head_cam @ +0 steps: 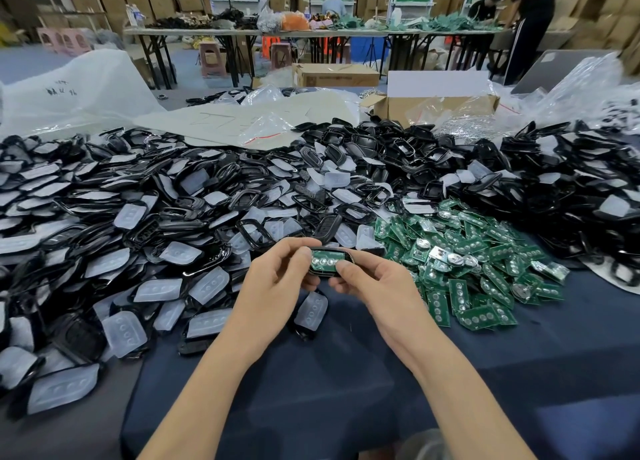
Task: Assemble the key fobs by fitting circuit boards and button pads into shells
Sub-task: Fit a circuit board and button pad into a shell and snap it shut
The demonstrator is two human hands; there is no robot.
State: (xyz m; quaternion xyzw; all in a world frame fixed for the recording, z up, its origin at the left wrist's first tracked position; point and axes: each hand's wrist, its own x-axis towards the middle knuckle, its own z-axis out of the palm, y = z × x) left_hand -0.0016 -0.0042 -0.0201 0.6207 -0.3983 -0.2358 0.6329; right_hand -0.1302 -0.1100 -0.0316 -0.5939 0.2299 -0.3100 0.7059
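- A black key fob shell (330, 262), with a green circuit board (327, 261) seated in it, is held above the bench (346, 373), just in front of the piles.
- The shell is gripped at its left end by the left hand (277, 279) and at its right end by the right hand (374, 283), fingers closed on it.
- A loose pile of green circuit boards (485, 269) is seen to the right.
- Black shells with translucent button pads (138, 251) are heaped to the left and behind.

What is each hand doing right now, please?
Left hand: closed on the left end of the shell, which has a green board in it.
Right hand: closed on its right end.
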